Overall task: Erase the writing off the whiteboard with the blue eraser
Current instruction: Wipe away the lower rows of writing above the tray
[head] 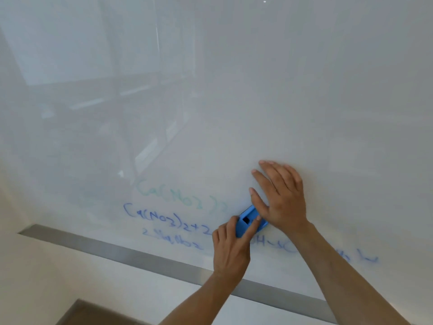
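Where glossy whiteboard bears writing, blocky blue eraser.

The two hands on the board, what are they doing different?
The left hand curls its fingers round the blue eraser; the right hand lies with straight fingers, its palm edge over the eraser. The left hand sits lower, the right hand higher. Both are at the whiteboard, touching the eraser.

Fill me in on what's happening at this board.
A person is wiping a whiteboard with a blue eraser. The left hand grips the eraser against the board, and the right hand lies on its upper end with fingers straight. Blue writing remains left of the eraser, with smudged traces to the right, just above the metal tray.
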Available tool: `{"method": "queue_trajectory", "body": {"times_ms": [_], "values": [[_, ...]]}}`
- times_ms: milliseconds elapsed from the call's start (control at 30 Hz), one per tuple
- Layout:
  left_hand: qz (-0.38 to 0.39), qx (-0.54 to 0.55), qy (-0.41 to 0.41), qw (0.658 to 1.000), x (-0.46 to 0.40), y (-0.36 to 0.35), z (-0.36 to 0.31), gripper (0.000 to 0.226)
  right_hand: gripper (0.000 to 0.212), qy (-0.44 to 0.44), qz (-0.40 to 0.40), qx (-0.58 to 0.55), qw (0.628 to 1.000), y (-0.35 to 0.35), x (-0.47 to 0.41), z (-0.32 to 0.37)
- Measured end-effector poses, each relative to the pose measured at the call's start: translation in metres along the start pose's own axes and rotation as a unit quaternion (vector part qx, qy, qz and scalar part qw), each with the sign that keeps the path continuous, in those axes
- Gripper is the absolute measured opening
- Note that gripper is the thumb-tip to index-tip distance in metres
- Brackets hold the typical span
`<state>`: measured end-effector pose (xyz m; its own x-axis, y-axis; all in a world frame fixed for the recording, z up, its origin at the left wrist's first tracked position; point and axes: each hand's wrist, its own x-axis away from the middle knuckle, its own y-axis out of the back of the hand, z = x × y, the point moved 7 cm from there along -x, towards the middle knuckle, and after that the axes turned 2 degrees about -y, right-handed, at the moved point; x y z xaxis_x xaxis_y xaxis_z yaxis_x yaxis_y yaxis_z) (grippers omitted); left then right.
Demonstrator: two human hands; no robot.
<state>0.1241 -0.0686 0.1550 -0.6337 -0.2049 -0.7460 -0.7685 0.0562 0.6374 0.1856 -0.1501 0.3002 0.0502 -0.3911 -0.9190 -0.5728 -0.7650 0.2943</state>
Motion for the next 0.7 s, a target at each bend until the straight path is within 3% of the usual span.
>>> {"method": "queue_trajectory", "body": {"times_ms": [133, 267, 367, 433, 600, 700], "values": [[-0.004, -0.013, 0.017, 1.0, -0.002, -0.002, 0.019, 0.1, 0.037, 0.066, -0.029, 0.058, 0.996, -0.007, 0.008, -0.006], [-0.089, 0.034, 0.16, 0.983, -0.01, 0.022, 0.076, 0.071, 0.042, 0.088, -0.045, 0.098, 0.99, -0.014, 0.016, -0.008], [-0.152, 0.126, 0.381, 0.903, -0.003, 0.037, 0.144, 0.065, 0.042, 0.084, -0.06, 0.1, 0.99, -0.015, 0.018, -0.007], [-0.161, 0.156, 0.441, 0.869, 0.0, 0.041, 0.163, 0.066, 0.042, 0.084, -0.062, 0.097, 0.99, -0.016, 0.019, -0.007], [-0.161, 0.18, 0.348, 0.906, -0.005, 0.035, 0.121, 0.07, 0.043, 0.082, -0.065, 0.099, 0.99, -0.016, 0.017, -0.006], [-0.102, 0.148, 0.216, 0.96, -0.005, 0.021, 0.065, 0.073, 0.045, 0.085, -0.063, 0.091, 0.99, -0.015, 0.019, -0.006]]}}
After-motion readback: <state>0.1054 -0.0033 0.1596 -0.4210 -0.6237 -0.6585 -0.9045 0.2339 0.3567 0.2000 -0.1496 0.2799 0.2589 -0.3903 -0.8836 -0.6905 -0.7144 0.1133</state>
